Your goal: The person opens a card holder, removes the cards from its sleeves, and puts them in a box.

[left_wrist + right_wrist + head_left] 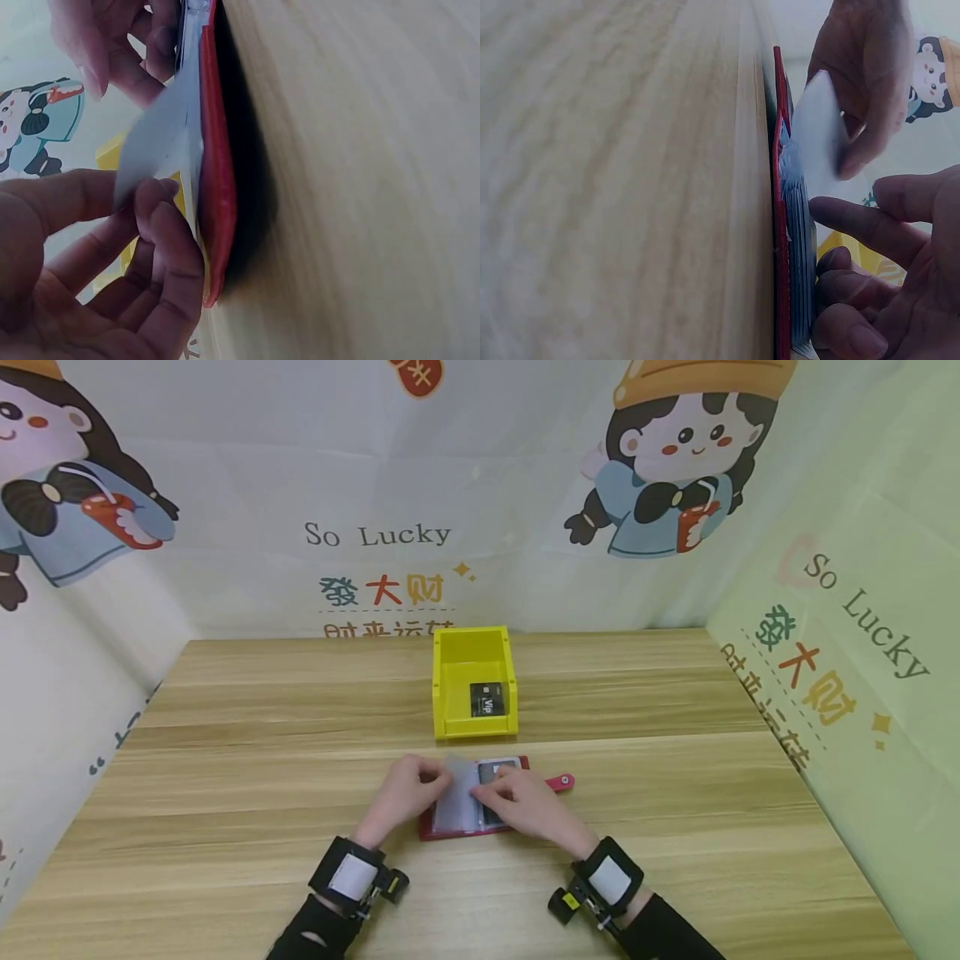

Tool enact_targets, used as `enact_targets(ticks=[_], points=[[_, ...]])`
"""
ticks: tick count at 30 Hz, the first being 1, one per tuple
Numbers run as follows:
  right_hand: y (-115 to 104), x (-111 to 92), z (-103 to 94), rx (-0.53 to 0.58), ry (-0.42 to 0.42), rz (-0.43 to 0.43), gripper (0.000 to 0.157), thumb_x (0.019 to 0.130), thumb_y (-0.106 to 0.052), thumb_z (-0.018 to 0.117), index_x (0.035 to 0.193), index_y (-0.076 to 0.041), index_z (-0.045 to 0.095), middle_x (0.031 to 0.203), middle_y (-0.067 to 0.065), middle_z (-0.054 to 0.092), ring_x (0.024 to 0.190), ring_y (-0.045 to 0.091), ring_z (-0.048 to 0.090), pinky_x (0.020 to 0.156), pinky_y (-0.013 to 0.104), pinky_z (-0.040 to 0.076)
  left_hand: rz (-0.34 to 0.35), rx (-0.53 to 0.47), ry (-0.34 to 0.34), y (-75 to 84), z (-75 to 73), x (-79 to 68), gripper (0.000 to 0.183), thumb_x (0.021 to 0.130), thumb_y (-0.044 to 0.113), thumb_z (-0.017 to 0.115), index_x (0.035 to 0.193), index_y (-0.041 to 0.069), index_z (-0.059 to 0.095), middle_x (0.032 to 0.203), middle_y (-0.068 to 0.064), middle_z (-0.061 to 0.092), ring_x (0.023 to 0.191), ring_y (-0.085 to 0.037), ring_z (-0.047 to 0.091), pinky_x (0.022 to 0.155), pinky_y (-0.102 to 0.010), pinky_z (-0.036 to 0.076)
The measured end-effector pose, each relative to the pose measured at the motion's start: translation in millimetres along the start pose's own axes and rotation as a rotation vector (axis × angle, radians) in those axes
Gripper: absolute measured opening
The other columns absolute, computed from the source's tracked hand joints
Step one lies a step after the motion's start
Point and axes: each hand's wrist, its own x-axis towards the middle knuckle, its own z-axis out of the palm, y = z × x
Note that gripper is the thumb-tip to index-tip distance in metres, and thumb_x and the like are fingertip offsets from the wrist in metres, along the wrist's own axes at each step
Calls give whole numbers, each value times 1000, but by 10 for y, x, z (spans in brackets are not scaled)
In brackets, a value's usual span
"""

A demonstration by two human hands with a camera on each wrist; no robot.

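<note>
A red card holder (426, 828) lies spread on the table with its clear plastic sleeves showing. My left hand (405, 793) pinches a translucent sleeve page (161, 139) between thumb and forefinger, and the page stands lifted at an angle in both wrist views. On the right half, a dark card (491, 770) shows through a sleeve, partly covered by my right hand (528, 806). The right forefinger (862, 225) touches the edge of the sleeve stack (801, 262), its thumb apart from it. Other right fingers rest against the stack.
Behind the card holder stands a yellow bin (453, 672) with a black "Vip" card (487, 700) inside. A red strap with a snap (561, 782) sticks out to the right of the holder. Printed cloth walls (247, 543) border the wooden table (225, 760).
</note>
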Motion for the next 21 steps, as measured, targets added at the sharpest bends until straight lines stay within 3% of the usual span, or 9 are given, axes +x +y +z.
enact_targets(ticks=[3, 8, 15, 21], points=[[-6, -3, 3, -44, -19, -10, 33, 108, -33, 59, 108, -11, 83, 79, -2, 49, 71, 12, 45, 62, 22, 30, -19, 31, 34, 8, 5, -9, 22, 98, 6, 68, 77, 1, 74, 68, 1, 60, 62, -11, 53, 58, -24, 45], [-52, -16, 19, -115, -48, -13, 29, 105, -23, 63, 128, -12, 77, 83, 0, 49, 71, 13, 46, 62, 22, 31, -77, 105, 117, 34, 1, -50, 9, 93, 8, 78, 92, -1, 79, 74, -6, 70, 61, -12, 59, 57, -25, 49], [-100, -1, 39, -215, -47, -21, 30, 102, -15, 65, 130, -13, 76, 84, -1, 48, 72, 12, 44, 63, 22, 30, -186, 116, 126, 14, -14, -24, 46, 90, 10, 83, 129, -3, 60, 74, -7, 61, 63, -17, 54, 58, -27, 41], [-131, 6, 50, -260, -31, -48, 30, 100, -12, 65, 128, -11, 76, 79, -2, 44, 68, 11, 40, 61, 22, 27, -204, 119, 103, 17, -40, -9, 52, 90, 11, 82, 132, -3, 55, 76, -8, 57, 65, -18, 51, 59, -28, 39]])
